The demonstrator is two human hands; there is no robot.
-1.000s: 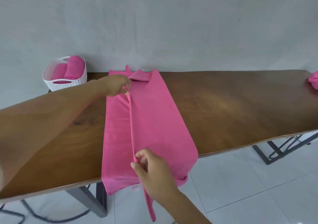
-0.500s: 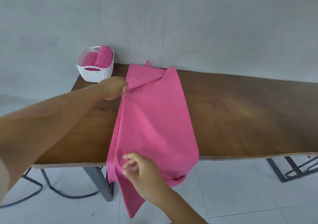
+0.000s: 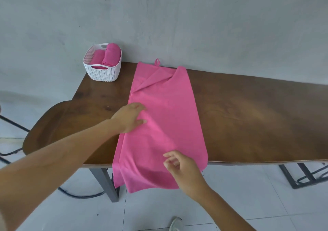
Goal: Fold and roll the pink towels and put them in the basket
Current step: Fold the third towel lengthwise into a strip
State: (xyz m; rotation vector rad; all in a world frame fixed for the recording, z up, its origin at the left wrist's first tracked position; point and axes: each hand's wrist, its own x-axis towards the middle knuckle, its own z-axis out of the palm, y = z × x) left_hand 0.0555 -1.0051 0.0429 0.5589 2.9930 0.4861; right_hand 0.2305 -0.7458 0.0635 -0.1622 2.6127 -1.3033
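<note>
1. The desk (image 3: 248, 115) carries the folded pink towel (image 3: 168, 124), laid lengthwise with its near end overhanging.
2. The basket (image 3: 104, 74) is set at the far left corner.
3. The left hand (image 3: 129, 119) is pressed flat on the towel, grip open; creases should be smoothed outward.
4. The right hand (image 3: 182, 170) is held loosely curled, gripping nothing.

Pink towel (image 3: 165, 117), white woven-pattern basket (image 3: 104, 72), dark brown wooden table (image 3: 248, 117), grey wall (image 3: 195, 17)
</note>
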